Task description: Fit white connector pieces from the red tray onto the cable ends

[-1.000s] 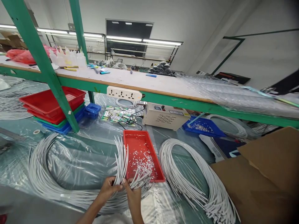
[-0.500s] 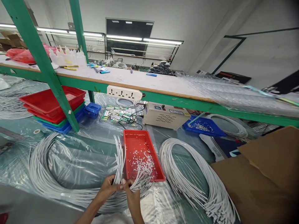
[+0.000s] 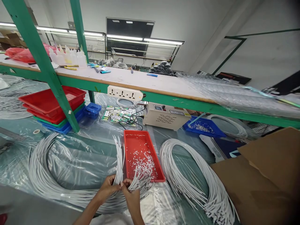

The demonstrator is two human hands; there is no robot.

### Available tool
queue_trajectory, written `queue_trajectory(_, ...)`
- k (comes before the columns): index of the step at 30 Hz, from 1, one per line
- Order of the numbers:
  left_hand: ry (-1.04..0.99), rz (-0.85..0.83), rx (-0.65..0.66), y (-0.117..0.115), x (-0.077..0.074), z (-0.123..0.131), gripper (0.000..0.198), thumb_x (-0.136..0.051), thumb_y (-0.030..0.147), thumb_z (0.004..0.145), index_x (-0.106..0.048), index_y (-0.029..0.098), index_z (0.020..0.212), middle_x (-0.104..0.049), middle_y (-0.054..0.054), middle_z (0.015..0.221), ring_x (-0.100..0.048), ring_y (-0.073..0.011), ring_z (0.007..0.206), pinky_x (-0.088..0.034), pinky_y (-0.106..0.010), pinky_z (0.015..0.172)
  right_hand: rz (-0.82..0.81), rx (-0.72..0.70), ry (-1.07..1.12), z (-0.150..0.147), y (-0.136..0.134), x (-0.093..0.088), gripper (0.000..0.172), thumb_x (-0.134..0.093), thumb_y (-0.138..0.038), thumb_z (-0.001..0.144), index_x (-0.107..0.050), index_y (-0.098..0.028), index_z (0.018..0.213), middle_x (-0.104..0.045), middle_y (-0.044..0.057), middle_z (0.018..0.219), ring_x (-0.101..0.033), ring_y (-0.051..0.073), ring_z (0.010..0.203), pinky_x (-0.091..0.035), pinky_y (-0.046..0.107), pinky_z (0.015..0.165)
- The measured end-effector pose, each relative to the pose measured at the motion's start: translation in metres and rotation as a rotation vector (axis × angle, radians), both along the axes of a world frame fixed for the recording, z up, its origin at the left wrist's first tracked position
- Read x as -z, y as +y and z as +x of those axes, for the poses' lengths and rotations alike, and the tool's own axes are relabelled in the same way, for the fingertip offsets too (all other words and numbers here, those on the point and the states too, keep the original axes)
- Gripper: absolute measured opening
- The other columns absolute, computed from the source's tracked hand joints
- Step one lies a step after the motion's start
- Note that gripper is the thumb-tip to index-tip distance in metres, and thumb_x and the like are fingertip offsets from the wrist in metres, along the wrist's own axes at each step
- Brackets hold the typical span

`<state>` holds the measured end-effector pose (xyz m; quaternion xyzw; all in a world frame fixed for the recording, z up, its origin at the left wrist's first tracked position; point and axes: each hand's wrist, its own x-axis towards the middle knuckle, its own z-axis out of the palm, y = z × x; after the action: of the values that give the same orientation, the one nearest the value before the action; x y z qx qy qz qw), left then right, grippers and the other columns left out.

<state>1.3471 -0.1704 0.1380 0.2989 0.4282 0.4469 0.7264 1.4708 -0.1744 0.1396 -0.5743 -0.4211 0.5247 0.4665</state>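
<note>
My left hand [image 3: 109,187] is closed around a bunch of thin grey cables [image 3: 119,159] whose ends point up. My right hand [image 3: 129,190] meets it, thumb and fingers pinched near the left fingertips; it seems to grip a cable, though the fingers partly hide it. More cable ends [image 3: 142,179] fan out just beyond my right hand, over the near end of a red tray [image 3: 134,142]. Small whitish bits [image 3: 145,162] lie scattered in that tray. A big grey cable coil [image 3: 44,175] curves from the left to below my hands.
A second cable coil [image 3: 185,168] lies right of the tray, beside a cardboard box [image 3: 262,178]. Behind stand a beige machine [image 3: 166,117], a blue tray [image 3: 203,131] and stacked red trays [image 3: 51,106]. A green-framed shelf with a power strip [image 3: 125,92] crosses above the table.
My right hand has shifted slightly left, closer against the left fingertips. The upright cable ends have tilted a little to the left.
</note>
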Motion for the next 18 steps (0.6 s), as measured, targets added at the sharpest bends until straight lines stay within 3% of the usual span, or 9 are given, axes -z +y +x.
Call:
queue_trajectory(4, -0.041, -0.018, -0.012, 0.0008, -0.0088, -0.0044, 0.034, -0.078, 0.030, 0.054, -0.068, 0.011, 0.080, -0.063, -0.003, 0.068, -0.053, -0.0149, 0.068, -0.040, -0.024, 0.068, -0.015, 0.082, 0.018, 0.0047, -0.0017, 0.0052, 0.015, -0.064, -0.028, 0.059, -0.059, -0.015, 0.065, -0.060, 0.002, 0.059, -0.054, 0.016, 0.056, -0.046, 0.027, 0.057)
queue_trajectory(9, -0.010, -0.016, -0.017, 0.0040, -0.0061, -0.0035, 0.033, -0.079, 0.028, 0.051, -0.068, 0.011, 0.079, -0.063, -0.002, 0.067, -0.051, -0.0128, 0.063, -0.040, -0.023, 0.064, 0.051, 0.125, 0.019, 0.0031, -0.0027, 0.0090, 0.015, -0.063, -0.028, 0.059, -0.055, -0.016, 0.062, -0.054, -0.002, 0.055, -0.051, 0.013, 0.052, -0.044, 0.024, 0.051)
queue_trajectory(14, 0.014, 0.004, 0.018, 0.0040, -0.0023, -0.0006, 0.037, -0.080, 0.029, 0.049, -0.069, 0.011, 0.079, -0.060, -0.001, 0.063, -0.049, -0.0124, 0.062, -0.039, -0.022, 0.062, 0.014, 0.013, -0.059, 0.0004, -0.0017, 0.0081, 0.025, -0.066, -0.035, 0.063, -0.067, -0.012, 0.073, -0.060, 0.003, 0.058, -0.055, 0.016, 0.056, -0.046, 0.028, 0.056)
queue_trajectory(18, 0.010, 0.016, 0.043, 0.0026, -0.0030, 0.0003, 0.038, -0.080, 0.031, 0.050, -0.069, 0.010, 0.081, -0.061, -0.002, 0.066, -0.048, -0.0126, 0.064, -0.038, -0.022, 0.062, -0.024, 0.018, -0.059, 0.0017, -0.0016, 0.0058, 0.029, -0.067, -0.040, 0.063, -0.068, -0.012, 0.071, -0.065, 0.006, 0.065, -0.059, 0.020, 0.064, -0.048, 0.031, 0.064)
